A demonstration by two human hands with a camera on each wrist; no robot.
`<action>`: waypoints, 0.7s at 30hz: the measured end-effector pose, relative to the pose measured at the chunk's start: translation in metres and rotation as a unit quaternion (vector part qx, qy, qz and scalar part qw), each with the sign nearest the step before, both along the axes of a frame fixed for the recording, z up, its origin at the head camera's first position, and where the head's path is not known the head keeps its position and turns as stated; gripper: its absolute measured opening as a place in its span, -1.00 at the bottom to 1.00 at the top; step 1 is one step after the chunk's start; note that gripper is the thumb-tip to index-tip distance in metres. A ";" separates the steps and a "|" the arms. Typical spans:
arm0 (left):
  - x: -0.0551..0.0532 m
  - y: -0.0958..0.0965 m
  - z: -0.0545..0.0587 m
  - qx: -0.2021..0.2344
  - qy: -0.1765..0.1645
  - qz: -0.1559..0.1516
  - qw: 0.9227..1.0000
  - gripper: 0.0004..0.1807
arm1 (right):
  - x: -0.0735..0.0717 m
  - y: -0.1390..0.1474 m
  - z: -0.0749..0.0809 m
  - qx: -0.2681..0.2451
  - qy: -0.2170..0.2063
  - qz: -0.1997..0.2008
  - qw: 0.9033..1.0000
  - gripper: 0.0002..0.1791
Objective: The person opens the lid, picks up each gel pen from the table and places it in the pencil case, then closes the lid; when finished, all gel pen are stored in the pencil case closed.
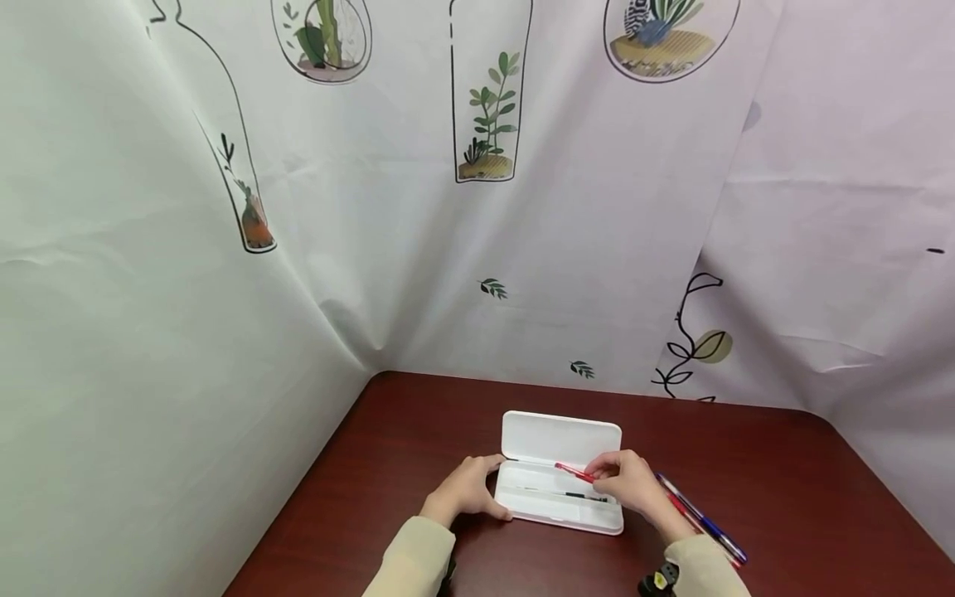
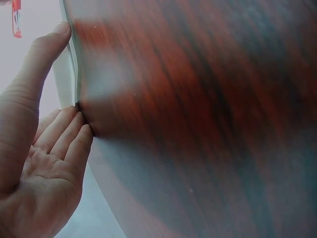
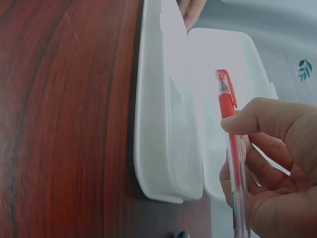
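A white pencil case (image 1: 559, 521) lies with its lid (image 1: 561, 437) raised at the back. My left hand (image 1: 468, 489) holds its left end, thumb at the front corner and fingers by the hinge side. In the left wrist view the thumb and the straight fingertips (image 2: 69, 124) meet the case's edge. My right hand (image 1: 627, 481) pinches a red pen (image 1: 574, 473) between thumb and fingers over the tray. The right wrist view shows the red pen (image 3: 228, 106) with its clip and clear barrel. Inside the tray lies a thin black-tipped pen (image 1: 585, 496).
On the dark red table (image 1: 418, 414), right of the case, lie a blue pen (image 1: 712, 526) and red pen (image 1: 690, 516), partly behind the right forearm. A white patterned cloth (image 1: 418, 274) hangs behind and beside the table.
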State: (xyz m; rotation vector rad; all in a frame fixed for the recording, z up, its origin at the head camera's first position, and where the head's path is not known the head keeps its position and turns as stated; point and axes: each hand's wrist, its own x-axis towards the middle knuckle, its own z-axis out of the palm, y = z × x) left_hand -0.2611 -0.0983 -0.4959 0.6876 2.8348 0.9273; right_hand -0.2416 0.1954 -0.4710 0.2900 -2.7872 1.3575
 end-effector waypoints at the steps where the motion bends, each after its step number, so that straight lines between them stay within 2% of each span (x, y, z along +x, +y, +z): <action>1: 0.000 0.000 0.000 0.000 0.001 0.001 1.000 -0.08 | 0.000 -0.001 0.000 0.000 0.003 0.004 1.000 -0.84; 13: -0.002 0.000 0.000 -0.003 0.008 -0.004 1.000 -0.13 | -0.002 -0.016 0.000 0.000 0.008 0.011 1.000 -0.84; 21: -0.002 0.001 0.000 0.001 0.000 0.000 1.000 -0.09 | -0.007 -0.025 -0.007 -0.004 0.030 0.039 0.999 -0.86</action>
